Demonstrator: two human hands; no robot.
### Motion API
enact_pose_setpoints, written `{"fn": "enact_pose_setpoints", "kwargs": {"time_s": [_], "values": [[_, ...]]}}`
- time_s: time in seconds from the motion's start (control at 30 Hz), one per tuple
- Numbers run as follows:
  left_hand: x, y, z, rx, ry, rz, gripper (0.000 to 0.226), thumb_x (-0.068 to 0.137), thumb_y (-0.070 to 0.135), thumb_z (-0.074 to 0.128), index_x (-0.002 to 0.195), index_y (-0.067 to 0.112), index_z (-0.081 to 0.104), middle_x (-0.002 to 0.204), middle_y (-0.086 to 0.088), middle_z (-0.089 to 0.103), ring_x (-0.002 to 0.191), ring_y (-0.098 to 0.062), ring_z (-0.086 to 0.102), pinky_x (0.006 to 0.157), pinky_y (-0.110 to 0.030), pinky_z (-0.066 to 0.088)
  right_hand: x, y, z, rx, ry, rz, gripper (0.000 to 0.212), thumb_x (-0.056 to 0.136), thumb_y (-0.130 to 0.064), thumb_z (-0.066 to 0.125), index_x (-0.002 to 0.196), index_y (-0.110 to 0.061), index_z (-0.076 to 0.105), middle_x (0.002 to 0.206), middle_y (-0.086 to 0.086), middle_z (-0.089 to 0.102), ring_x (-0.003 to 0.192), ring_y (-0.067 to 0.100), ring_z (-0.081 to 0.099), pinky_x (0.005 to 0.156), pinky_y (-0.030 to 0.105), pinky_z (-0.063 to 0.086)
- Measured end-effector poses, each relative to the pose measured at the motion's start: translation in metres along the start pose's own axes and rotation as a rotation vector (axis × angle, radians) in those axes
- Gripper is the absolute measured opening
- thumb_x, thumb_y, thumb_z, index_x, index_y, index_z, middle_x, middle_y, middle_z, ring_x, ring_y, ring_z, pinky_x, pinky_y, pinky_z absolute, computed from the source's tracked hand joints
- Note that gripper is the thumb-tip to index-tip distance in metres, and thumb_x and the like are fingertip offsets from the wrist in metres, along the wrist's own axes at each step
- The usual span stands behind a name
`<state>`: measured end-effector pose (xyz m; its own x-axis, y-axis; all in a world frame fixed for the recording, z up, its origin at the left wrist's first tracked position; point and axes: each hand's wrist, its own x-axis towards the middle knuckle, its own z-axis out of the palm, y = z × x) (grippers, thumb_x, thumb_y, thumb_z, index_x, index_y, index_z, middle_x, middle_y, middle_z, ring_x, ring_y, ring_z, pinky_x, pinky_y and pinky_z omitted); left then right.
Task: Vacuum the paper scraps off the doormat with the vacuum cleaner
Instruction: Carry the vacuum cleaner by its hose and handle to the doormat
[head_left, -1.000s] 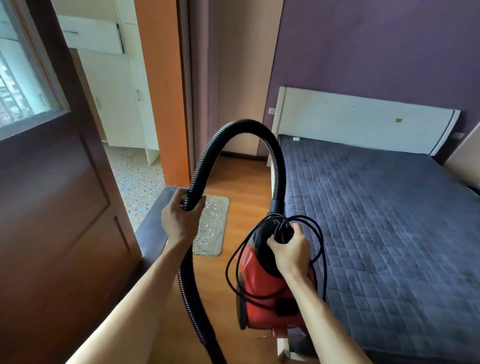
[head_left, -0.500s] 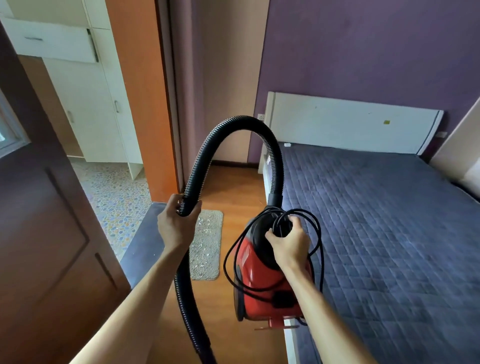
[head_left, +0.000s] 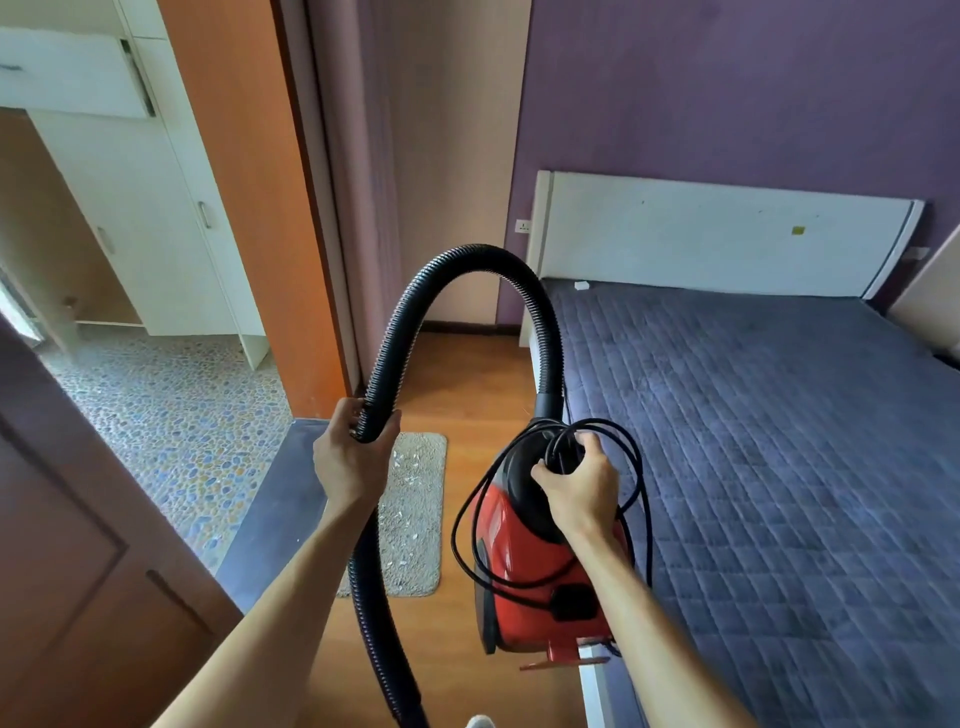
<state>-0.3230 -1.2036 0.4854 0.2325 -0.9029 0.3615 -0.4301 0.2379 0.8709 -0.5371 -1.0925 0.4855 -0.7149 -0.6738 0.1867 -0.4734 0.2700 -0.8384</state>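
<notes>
The bed (head_left: 753, 441) lies just right of the right hand (head_left: 579, 488). The red vacuum cleaner (head_left: 524, 587) hangs from that hand close beside the bed's edge, so a swing of the body could knock it against the frame. The doormat (head_left: 421, 545) lies on the wooden floor (head_left: 467, 374), below and just beyond the left hand (head_left: 350, 457). It looks thin and light, and I judge that strong suction could lift or bunch it instead of clearing it. The hose (head_left: 467, 260) arches high above both hands, then drops past the left wrist and out of view. Its working end is hidden, and it could drag over the mat and scatter what lies there. The cord (head_left: 636, 467) hangs in loose loops under the right hand, and a loop slipping free could snag a foot. The paper scraps (head_left: 410, 470) are tiny and light, so exhaust air or a careless step would likely push them onto the floor.

The left hand's fingers (head_left: 345, 415) curl round the hose, with the thumb on the other side. The right hand's fingers are curled round the top handle together with gathered cord.

- **Bed cover:** soft dark blue cloth, quilted in diamonds.
- **Floor:** smooth orange-brown boards.
- **Doormat:** a pale, nubby rectangle with rounded corners.
- **Vacuum cleaner:** glossy red plastic under a domed black top.
- **Hose:** a ribbed, bendy black tube.
- **Cord:** thin, smooth and black.
- **Paper scraps:** white flecks strewn across the mat's pile.
</notes>
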Motion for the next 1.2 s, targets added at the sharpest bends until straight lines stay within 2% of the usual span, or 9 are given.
{"fn": "enact_pose_setpoints", "kwargs": {"time_s": [0.13,0.23,0.37,0.5,0.6,0.7,0.97,1.1,1.2], "values": [[0.038,-0.005,0.05,0.018,-0.002,-0.025,0.028,0.078,0.031,0.082,0.09,0.014,0.063,0.073,0.002,0.066,0.06,-0.017,0.057,0.049,-0.022,0.032,0.058,0.005,0.025,0.004,-0.024,-0.008,0.044,0.069,-0.019,0.081,0.109,-0.015,0.063,0.094,-0.003,0.071,0.089,0.019,0.066,0.078,0.032,0.053],[0.07,-0.011,0.087,0.005,-0.002,-0.05,0.029,0.079,0.034,0.082,0.089,0.017,0.061,0.074,0.003,0.067,0.06,-0.019,0.061,0.053,-0.028,0.044,0.103,0.004,0.043,-0.001,-0.055,-0.009,0.047,0.073,-0.017,0.08,0.115,-0.013,0.062,0.092,-0.007,0.065,0.091,0.019,0.066,0.074,0.026,0.048],[0.11,-0.014,0.13,0.01,0.031,-0.077,0.03,0.078,0.034,0.082,0.085,0.016,0.06,0.072,0.006,0.065,0.063,-0.023,0.064,0.057,-0.036,0.05,0.156,0.005,0.066,-0.025,-0.066,-0.033,0.051,0.073,-0.015,0.08,0.12,-0.012,0.061,0.101,0.001,0.07,0.093,0.019,0.066,0.075,0.023,0.044],[0.142,-0.016,0.164,0.01,0.049,-0.075,0.029,0.078,0.032,0.083,0.086,0.016,0.061,0.074,0.006,0.065,0.065,-0.023,0.065,0.059,-0.037,0.051,0.2,0.004,0.081,-0.02,-0.056,-0.048,0.05,0.073,-0.014,0.08,0.119,-0.011,0.061,0.104,0.002,0.07,0.094,0.019,0.064,0.077,0.022,0.042],[0.16,-0.017,0.186,0.006,0.047,-0.06,0.029,0.077,0.032,0.084,0.088,0.017,0.061,0.076,0.005,0.067,0.065,-0.021,0.064,0.057,-0.033,0.049,0.228,0.003,0.091,-0.008,-0.052,-0.044,0.048,0.074,-0.014,0.08,0.117,-0.011,0.061,0.095,-0.005,0.064,0.085,0.012,0.058,0.075,0.024,0.043],[0.178,-0.018,0.206,0.0,0.041,-0.062,0.028,0.078,0.033,0.083,0.088,0.017,0.062,0.077,0.003,0.069,0.063,-0.019,0.061,0.054,-0.028,0.042,0.253,0.008,0.103,-0.009,-0.049,-0.044,0.046,0.073,-0.017,0.08,0.115,-0.013,0.06,0.09,-0.006,0.064,0.079,0.018,0.063,0.07,0.028,0.049],[0.228,-0.03,0.258,0.003,0.032,-0.071,0.029,0.078,0.03,0.083,0.087,0.014,0.061,0.075,0.008,0.064,0.064,-0.018,0.062,0.058,-0.03,0.048,0.313,0.02,0.145,-0.03,-0.059,-0.016,0.053,0.073,-0.02,0.08,0.12,-0.012,0.059,0.095,0.002,0.071,0.084,0.022,0.067,0.075,0.033,0.055],[0.264,-0.038,0.296,0.003,0.016,-0.087,0.029,0.078,0.031,0.083,0.083,0.015,0.059,0.074,0.007,0.064,0.063,-0.018,0.059,0.057,-0.028,0.04,0.35,0.017,0.17,-0.037,-0.053,-0.018,0.048,0.073,-0.017,0.08,0.116,-0.012,0.06,0.092,-0.002,0.066,0.083,0.015,0.061,0.074,0.027,0.049],[0.293,-0.045,0.328,-0.019,-0.007,-0.099,0.029,0.079,0.031,0.082,0.084,0.014,0.06,0.074,0.005,0.066,0.061,-0.017,0.059,0.053,-0.024,0.036,0.382,0.015,0.191,-0.037,-0.034,-0.005,0.042,0.072,-0.016,0.08,0.109,-0.014,0.06,0.085,-0.005,0.064,0.077,0.016,0.061,0.068,0.024,0.043]]}}
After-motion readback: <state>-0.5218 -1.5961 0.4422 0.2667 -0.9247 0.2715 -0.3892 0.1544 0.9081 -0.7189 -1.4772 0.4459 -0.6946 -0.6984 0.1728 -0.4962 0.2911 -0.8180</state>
